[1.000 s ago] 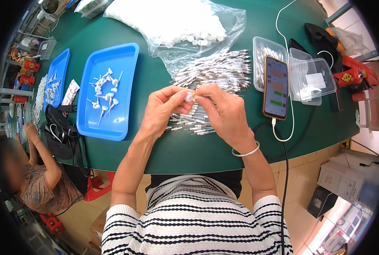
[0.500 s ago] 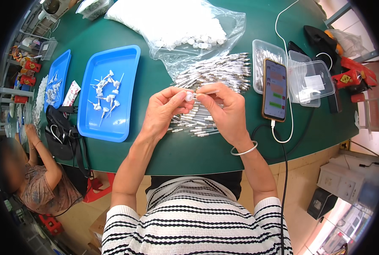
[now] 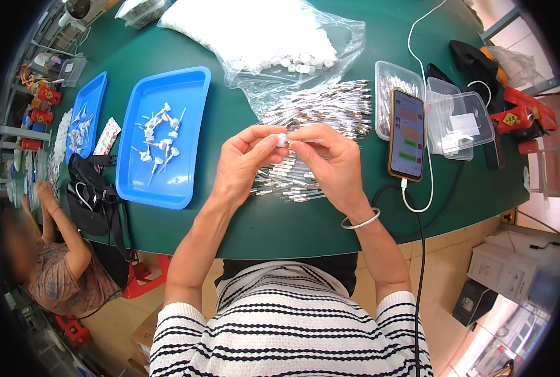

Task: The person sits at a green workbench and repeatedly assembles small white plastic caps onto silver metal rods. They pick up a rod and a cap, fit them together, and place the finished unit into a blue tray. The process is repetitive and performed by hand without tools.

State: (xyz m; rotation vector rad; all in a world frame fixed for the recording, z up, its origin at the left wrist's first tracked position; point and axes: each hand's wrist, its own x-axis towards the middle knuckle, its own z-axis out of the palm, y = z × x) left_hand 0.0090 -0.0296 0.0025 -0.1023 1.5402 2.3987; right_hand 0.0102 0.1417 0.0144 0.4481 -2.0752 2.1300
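Note:
My left hand point(image 3: 245, 163) pinches a small white cap point(image 3: 282, 139) between thumb and fingertips. My right hand point(image 3: 329, 164) holds a thin white tube point(image 3: 306, 141) and meets the cap end to end. Both hands hover over a heap of thin silver-tipped tubes point(image 3: 320, 110) on the green table point(image 3: 242, 220). A blue tray point(image 3: 167, 182) to the left carries several finished white pieces point(image 3: 160, 138). A clear bag of white caps point(image 3: 267, 34) lies at the back.
A phone point(image 3: 407, 133) with a lit screen lies right of my hands, its cable trailing off the table edge. Clear plastic boxes point(image 3: 459, 119) stand beyond it. A second blue tray point(image 3: 86, 119) and a black bag point(image 3: 94, 195) are at far left, where another person point(image 3: 54, 264) sits.
My hands have stayed over the heap. The fingers have shifted slightly as cap and tube come together.

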